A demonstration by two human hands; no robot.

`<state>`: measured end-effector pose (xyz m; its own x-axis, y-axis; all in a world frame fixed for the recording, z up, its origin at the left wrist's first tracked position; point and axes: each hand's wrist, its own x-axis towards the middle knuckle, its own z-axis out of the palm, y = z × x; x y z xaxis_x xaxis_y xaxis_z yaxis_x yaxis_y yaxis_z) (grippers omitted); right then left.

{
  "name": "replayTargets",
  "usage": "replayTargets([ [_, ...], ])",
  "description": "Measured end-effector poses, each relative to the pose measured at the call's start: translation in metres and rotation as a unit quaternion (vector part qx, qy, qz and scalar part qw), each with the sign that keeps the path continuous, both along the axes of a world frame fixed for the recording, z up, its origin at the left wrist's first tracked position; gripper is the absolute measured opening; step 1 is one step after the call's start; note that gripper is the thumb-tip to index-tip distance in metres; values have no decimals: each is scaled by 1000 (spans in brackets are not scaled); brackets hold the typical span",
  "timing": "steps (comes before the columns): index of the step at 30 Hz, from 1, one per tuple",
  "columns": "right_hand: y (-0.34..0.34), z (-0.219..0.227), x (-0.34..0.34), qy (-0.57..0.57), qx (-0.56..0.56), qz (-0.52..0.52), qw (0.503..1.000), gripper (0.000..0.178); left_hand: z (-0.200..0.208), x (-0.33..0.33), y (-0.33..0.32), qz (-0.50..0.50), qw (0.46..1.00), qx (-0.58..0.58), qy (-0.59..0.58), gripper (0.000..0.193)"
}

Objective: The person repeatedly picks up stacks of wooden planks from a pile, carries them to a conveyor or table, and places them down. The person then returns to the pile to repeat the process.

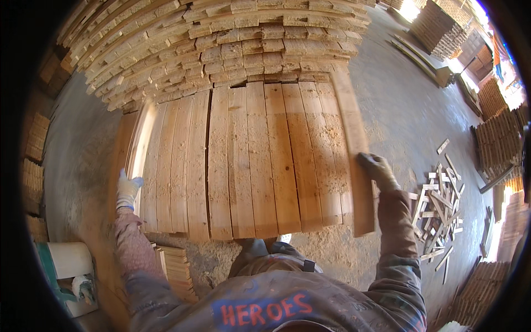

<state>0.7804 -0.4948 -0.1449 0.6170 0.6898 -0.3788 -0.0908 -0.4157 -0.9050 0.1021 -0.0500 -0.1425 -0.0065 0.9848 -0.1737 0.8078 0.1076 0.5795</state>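
A row of pale wooden planks (249,160) lies side by side in front of me, dusted with sawdust and shavings. On the right, my gloved right hand (379,170) grips the outer edge of a long plank (362,202), which lies along the row's right side and sticks out past its near end. Across from it, my gloved left hand (128,190) closes on the near part of a narrow plank (142,138) standing along the left edge. Its fingertips are partly hidden. Both planks look slightly blurred.
Beyond the row rises a tall stack of planks (243,50). Scattered wood offcuts (440,205) litter the floor at right. A white and green container (69,260) stands at lower left, near a small bundle of wood strips (176,268). More lumber stacks (442,30) line the right.
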Motion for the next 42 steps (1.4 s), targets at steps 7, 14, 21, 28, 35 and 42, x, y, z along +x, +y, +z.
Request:
replayTargets([
  [7, -2, -43, -7, 91, 82, -91, 988, 83, 4, 89, -18, 81, 965, -32, 248, 123],
  [14, 22, -59, -17, 203, 103, -30, 973, 90, -59, 259, -130, -234, 959, 160, -7, 92],
  [21, 50, -64, -33, 208, 178, 19, 962, 96, -51, 315, -144, -109, 975, 67, 183, 91],
  [28, 71, -64, -70, 177, 77, 65, 979, 73, -54, 338, -116, -53, 987, -40, 148, 91],
  [35, 55, 38, -135, 258, 56, -83, 961, 44, -37, 302, -97, -94, 990, -102, 17, 70],
  [42, 0, 12, -129, 178, 115, -2, 977, 64, 55, 205, -107, -160, 949, -173, -207, 95],
])
